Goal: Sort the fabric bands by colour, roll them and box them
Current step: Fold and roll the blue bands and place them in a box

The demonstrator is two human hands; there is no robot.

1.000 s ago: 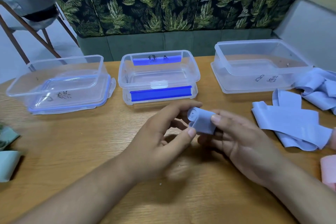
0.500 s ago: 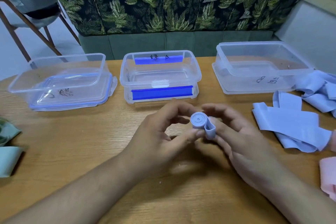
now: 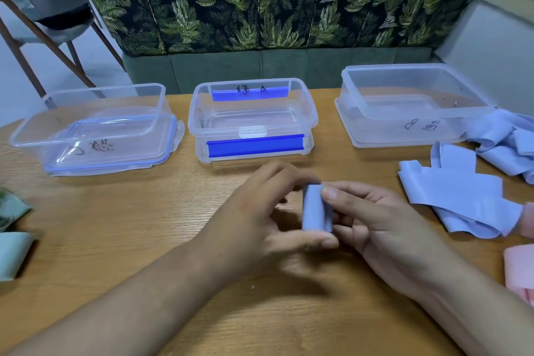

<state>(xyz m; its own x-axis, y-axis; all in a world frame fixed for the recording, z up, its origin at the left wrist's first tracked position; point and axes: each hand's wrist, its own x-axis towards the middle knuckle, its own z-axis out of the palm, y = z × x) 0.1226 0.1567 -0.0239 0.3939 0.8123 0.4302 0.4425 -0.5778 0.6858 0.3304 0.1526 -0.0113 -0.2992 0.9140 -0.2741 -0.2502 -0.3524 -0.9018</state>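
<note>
While the tabletop (image 3: 115, 225) carries three open boxes (image 3: 313, 118) in a row for sorting, loose blue bands (image 3: 456, 199) lie heaped at right, within reach. Left hand (image 3: 260, 220) and right hand (image 3: 384, 225) together pinch one rolled blue band (image 3: 313, 208) between curled fingers (image 3: 303, 241), just above the wood, apparently so it cannot unwind.

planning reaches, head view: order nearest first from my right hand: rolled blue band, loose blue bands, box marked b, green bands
1. rolled blue band, in right hand
2. loose blue bands, right
3. box marked B, back right
4. green bands, far left
</note>
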